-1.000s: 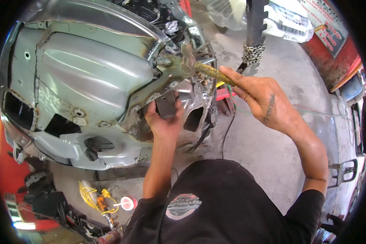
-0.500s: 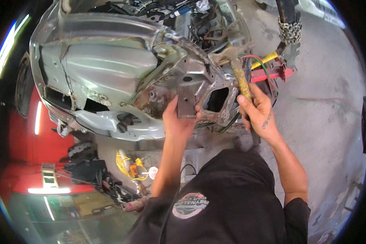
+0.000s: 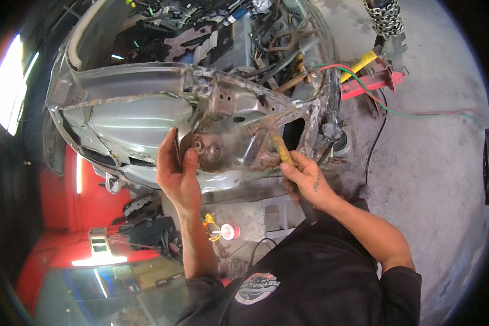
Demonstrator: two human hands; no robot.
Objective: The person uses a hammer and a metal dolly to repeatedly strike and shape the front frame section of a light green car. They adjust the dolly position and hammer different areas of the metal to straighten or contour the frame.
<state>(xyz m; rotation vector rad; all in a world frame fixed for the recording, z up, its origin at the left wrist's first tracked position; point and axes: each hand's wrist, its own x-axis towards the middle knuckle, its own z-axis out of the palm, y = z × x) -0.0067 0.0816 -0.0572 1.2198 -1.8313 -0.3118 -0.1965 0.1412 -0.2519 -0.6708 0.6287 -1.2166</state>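
Observation:
A flat piece of dark metal plate is pinched between the thumb and fingers of my left hand, turned nearly edge-on. It is close to the stripped silver car body, beside a round rusty mount; I cannot tell whether it touches. My right hand is wrapped round a hammer with a worn yellow shaft and dark lower grip. The hammer's head end is over the bare panel left of a dark square opening; its outline blends into the metal.
A red and yellow metal stand and hanging chain are at the far right. Red and green hoses cross the concrete floor. A red-and-white cup and grey step frame are below the car. Loose parts fill the car's interior.
Both hands have moved left across the car body. The plate has turned from face-on to nearly edge-on. The hammer has come down and left over the panel. The view has shifted too.

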